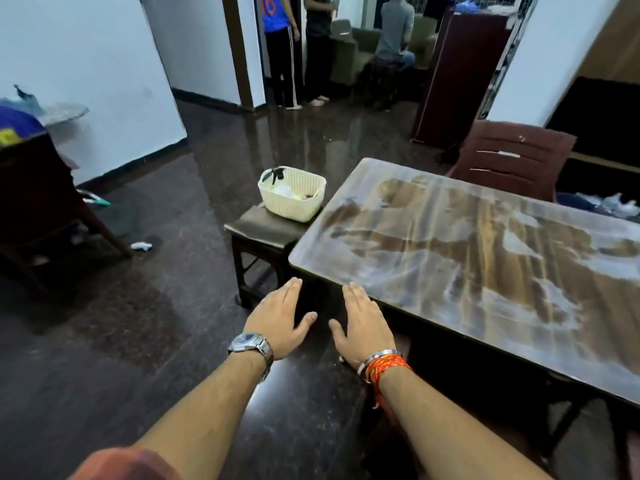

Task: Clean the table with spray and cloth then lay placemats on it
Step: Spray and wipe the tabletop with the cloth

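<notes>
A wooden table (467, 258) with a glossy, streaked top fills the right half of the head view. Left of its far corner, a cream plastic basket (294, 202) stands on a low dark stool (266, 230); a spray bottle with a black nozzle (275, 174) pokes out of it, beside something white. My left hand (278, 318) and my right hand (363, 323) are held out flat, palms down, fingers apart, just short of the table's near left corner. Neither holds anything. No cloth or placemat is visible.
A brown plastic chair (512, 157) stands behind the table. A dark wooden chair (41, 209) is at the left, with a white scrap (141, 245) on the dark polished floor. Three people (282, 50) are in the doorway area beyond. A tall maroon cabinet (460, 74) stands at back right.
</notes>
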A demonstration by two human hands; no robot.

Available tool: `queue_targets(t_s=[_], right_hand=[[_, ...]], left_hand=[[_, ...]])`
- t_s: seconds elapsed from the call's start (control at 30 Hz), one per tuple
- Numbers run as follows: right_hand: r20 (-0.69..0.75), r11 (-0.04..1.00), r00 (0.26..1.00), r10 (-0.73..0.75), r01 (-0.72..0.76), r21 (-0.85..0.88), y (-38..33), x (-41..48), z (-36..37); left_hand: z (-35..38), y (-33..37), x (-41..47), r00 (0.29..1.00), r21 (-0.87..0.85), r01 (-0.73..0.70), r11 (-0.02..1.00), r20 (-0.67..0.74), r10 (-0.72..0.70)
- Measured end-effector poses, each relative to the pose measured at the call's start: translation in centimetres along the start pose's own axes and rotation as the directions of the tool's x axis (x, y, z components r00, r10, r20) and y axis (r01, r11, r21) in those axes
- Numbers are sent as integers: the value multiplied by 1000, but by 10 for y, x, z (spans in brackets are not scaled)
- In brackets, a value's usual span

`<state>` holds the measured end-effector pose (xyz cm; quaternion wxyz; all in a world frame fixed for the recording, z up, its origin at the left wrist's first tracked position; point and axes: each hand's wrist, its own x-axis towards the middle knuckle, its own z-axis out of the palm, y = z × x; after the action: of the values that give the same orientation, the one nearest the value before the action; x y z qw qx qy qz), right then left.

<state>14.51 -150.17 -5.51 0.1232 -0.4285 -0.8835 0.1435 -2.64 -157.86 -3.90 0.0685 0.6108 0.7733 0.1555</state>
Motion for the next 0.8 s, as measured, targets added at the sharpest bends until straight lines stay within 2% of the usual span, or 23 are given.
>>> queue_targets(t_s=[0.27, 0.53, 0.6, 0.73, 0.8], right_hand=[[40, 994, 996, 76, -79, 71, -38, 136, 42], [65, 972, 984, 164, -173, 159, -25, 313, 79], [79, 974, 986, 149, -160, 159, -23, 357, 85], [82, 970, 977, 197, -206, 129, -18, 438, 99], [105, 963, 969, 225, -238, 126, -18, 468, 112]], left_hand=[[-9, -101, 119, 995, -104, 97, 990, 29, -95], [-11, -188, 282, 983, -78, 131, 988, 136, -120], [-15, -208, 327, 980, -78, 139, 987, 151, -126], [-14, -243, 401, 962, -161, 242, 957, 171, -215], [-5, -260, 433, 954, -194, 252, 948, 213, -210]])
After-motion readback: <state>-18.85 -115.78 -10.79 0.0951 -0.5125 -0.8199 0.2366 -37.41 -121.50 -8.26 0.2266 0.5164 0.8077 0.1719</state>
